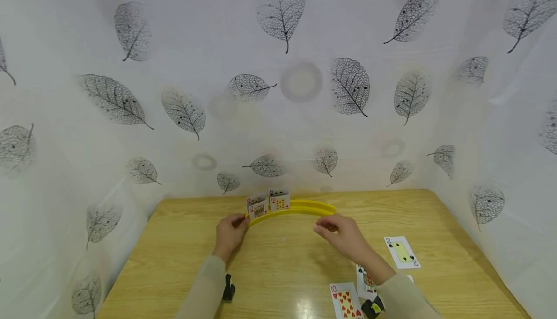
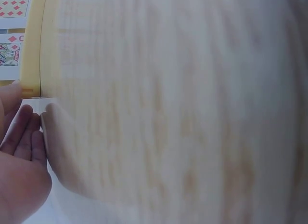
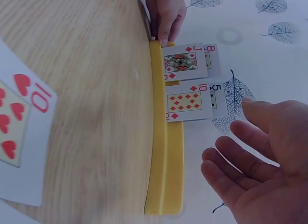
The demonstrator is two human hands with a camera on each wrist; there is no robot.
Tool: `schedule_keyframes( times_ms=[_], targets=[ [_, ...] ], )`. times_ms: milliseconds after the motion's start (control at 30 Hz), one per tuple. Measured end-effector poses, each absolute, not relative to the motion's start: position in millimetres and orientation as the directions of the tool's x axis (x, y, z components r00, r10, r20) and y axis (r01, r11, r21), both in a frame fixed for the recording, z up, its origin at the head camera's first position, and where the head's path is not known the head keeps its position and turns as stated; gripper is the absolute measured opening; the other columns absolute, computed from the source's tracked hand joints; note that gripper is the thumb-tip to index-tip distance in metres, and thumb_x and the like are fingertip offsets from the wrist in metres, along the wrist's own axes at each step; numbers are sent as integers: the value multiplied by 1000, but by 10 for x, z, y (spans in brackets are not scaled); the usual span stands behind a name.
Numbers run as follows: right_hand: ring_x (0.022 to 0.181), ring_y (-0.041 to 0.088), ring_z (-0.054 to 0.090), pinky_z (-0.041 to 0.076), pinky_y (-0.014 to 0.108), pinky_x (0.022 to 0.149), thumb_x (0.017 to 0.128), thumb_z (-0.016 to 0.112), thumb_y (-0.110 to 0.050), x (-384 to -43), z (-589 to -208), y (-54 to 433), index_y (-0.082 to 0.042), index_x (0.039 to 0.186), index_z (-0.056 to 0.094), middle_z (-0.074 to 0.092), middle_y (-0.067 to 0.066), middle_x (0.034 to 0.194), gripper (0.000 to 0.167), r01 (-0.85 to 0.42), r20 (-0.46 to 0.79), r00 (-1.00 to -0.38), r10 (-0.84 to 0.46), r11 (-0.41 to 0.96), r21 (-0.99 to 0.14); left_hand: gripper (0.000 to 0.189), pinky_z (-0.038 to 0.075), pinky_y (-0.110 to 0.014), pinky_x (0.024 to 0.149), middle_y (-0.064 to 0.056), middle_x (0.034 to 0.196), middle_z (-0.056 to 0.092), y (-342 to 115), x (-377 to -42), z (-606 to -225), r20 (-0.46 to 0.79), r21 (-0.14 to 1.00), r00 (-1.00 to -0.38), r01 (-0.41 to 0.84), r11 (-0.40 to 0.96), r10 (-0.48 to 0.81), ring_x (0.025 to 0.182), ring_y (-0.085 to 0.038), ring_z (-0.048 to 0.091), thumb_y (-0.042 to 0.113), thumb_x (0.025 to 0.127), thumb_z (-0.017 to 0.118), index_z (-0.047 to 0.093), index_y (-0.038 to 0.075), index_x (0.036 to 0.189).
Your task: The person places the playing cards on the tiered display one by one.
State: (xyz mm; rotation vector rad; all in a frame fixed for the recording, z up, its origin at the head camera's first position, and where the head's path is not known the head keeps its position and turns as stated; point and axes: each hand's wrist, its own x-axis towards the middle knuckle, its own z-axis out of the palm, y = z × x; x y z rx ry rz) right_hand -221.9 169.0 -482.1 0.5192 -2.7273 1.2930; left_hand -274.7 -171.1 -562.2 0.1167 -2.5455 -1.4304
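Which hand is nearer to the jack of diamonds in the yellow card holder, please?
The left hand. It grips the end of the yellow card holder, just beside the jack of diamonds; the right hand is farther off, near the holder's opposite end.

Curved card holder (image 3: 166, 176): plain yellow. Jack of diamonds (image 3: 183, 62): white, red index, patterned court figure. Ten of diamonds (image 3: 185, 101) and ten of hearts (image 1: 345, 304): white borders, red pips on pale-yellow panels. Two of spades (image 1: 402, 252): white border, pale-yellow panel, black pips. Tabletop (image 1: 278, 261): yellow-brown — streaked wood grain. Backdrop sheet (image 1: 304, 135): whitish — printed with dark grey, net-veined leaves. Sleeves (image 1: 202, 285): plain beige.
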Motion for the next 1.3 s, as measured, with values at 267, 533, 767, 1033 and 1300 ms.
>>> schedule_keyframes(
  times_ms=[267, 533, 767, 1033, 1300],
  targets=[
    [98, 14, 71, 62, 31, 87, 101, 73, -29, -2018, -4884, 1809, -14, 113, 77, 77, -3, 108, 20, -371, 255, -928, -272, 598, -711, 23, 50, -59, 112, -22, 126, 74, -1746, -2803, -5619, 128, 848, -978, 21, 530, -166, 123, -43, 66, 12, 98, 74, 76, -1, 117],
    [105, 21, 73, 63, 40, 87, 98, 76, -31, -1832, -4948, 1932, -20, 114, 77, 76, -4, 113, 19, -411, 296, -912, -285, 645, -644, 25, 50, -59, 112, -23, 125, 74, -1744, -2825, -5638, 147, 847, -975, 38, 531, -164, 122, -44, 67, 13, 97, 76, 76, -2, 117],
    [112, 26, 70, 62, 42, 91, 96, 78, -30, -1633, -5012, 2043, -20, 116, 76, 72, -1, 122, 22, -388, 278, -921, -272, 688, -613, 22, 53, -58, 109, -23, 122, 75, -1728, -2783, -5629, 172, 843, -971, 56, 534, -169, 119, -43, 69, 12, 97, 75, 77, -2, 114],
    [112, 30, 68, 63, 41, 87, 92, 82, -36, -1470, -5139, 2159, -18, 119, 75, 69, 5, 128, 34, -474, 307, -880, -362, 709, -523, 22, 51, -59, 111, -23, 124, 75, -1718, -2753, -5610, 171, 840, -970, 52, 540, -172, 121, -44, 68, 12, 97, 75, 77, -2, 114],
    [129, 42, 59, 61, 44, 89, 89, 78, -57, -1365, -5256, 2326, -20, 133, 68, 56, 13, 148, 58, -415, 109, -897, -429, 728, -546, 21, 51, -58, 111, -23, 123, 75, -1706, -2757, -5633, 184, 837, -969, 65, 543, -168, 121, -44, 68, 10, 97, 75, 77, -3, 114]
  ],
)
